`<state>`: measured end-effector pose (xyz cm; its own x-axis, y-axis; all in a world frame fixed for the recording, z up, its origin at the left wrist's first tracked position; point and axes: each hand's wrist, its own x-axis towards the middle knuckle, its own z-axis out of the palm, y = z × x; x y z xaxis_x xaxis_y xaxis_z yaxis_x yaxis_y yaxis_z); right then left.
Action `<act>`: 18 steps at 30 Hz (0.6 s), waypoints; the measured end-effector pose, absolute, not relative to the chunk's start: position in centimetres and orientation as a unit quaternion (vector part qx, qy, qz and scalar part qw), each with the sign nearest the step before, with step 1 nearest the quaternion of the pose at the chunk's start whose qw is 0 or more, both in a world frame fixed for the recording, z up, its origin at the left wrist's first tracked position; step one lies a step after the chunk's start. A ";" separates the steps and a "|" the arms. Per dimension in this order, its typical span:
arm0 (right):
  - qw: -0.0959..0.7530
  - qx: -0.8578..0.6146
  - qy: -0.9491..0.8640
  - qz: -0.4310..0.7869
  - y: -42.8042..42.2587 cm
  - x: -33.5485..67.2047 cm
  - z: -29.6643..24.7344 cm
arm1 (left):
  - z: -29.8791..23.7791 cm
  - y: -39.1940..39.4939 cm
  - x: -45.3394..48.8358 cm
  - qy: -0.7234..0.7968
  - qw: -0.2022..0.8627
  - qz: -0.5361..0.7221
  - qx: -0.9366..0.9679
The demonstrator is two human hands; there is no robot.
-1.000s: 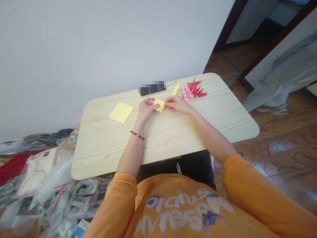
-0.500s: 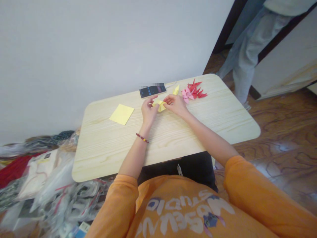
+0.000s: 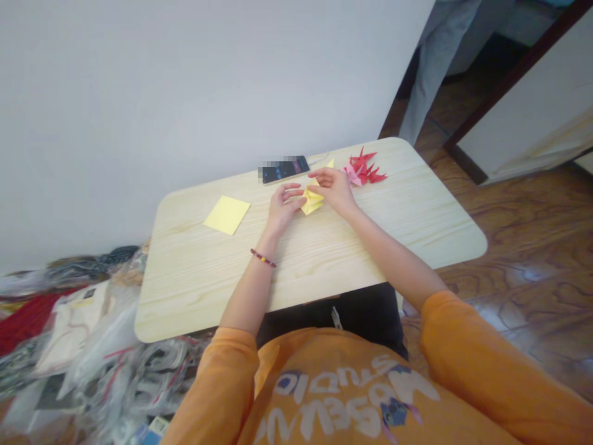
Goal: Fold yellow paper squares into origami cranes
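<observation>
A partly folded piece of yellow origami paper [image 3: 312, 201] is between my two hands, over the middle of the table. My left hand [image 3: 283, 209] pinches its left side between thumb and fingers. From the right, my right hand [image 3: 337, 190] grips its upper right part and hides some of the folds. Behind my right hand, the tip of another yellow folded piece [image 3: 330, 164] shows. A pink origami crane [image 3: 353, 175] and red origami cranes [image 3: 368, 167] lie just right of that hand. To the left rests a flat yellow square sheet [image 3: 227, 215].
A phone [image 3: 286, 169] lies at the table's back edge, by the wall. The pale wooden table [image 3: 199, 278] has rounded corners. Plastic-bagged goods [image 3: 106, 327] are heaped on the floor at left. Beyond the far right corner stands a person's leg [image 3: 430, 74].
The yellow paper has turned and shifted slightly right, showing more layered folds. My right hand has moved a little right, over the other yellow piece. The person at back right has stepped leftward.
</observation>
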<state>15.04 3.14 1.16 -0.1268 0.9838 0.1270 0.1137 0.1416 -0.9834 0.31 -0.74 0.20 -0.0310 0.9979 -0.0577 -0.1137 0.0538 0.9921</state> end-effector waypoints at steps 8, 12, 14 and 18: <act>0.487 -0.468 -0.538 0.504 3.1 15.4 1.2 | 0.4 -0.8 0.3 0.482 0.562 0.503 0.446; 0.487 -0.462 -0.534 0.514 3.2 15.2 1.1 | 0.4 -0.8 0.5 0.477 0.604 0.501 0.395; 0.482 -0.463 -0.538 0.513 3.1 15.2 1.2 | 0.5 -0.8 0.5 0.467 0.624 0.504 0.372; 0.482 -0.451 -0.534 0.528 2.9 15.1 1.3 | 0.3 -0.7 0.4 0.459 0.639 0.512 0.345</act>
